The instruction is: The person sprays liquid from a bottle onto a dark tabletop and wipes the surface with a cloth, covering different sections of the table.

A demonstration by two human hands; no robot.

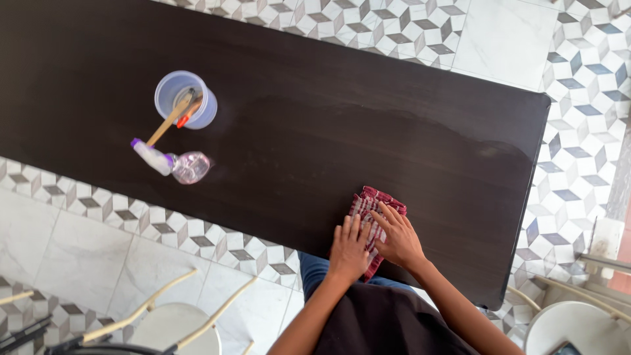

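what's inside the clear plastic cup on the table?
The cup holds a wooden stick and something red-orange beside it, both leaning on the rim. Their lower ends and the cup's bottom are blurred by the translucent wall. A spray bottle lies beside it.

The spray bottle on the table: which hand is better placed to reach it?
Probably the left hand. Both hands press the red checked cloth, but the spray bottle stands far off on the left hand's side; the right hand would have to cross over.

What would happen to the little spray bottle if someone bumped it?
The spray bottle looks small, clear plastic and nearly empty, so probably light. It stands on a smooth dark table, so it might slide. Its narrow body and heavier spray head suggest it could tip easily.
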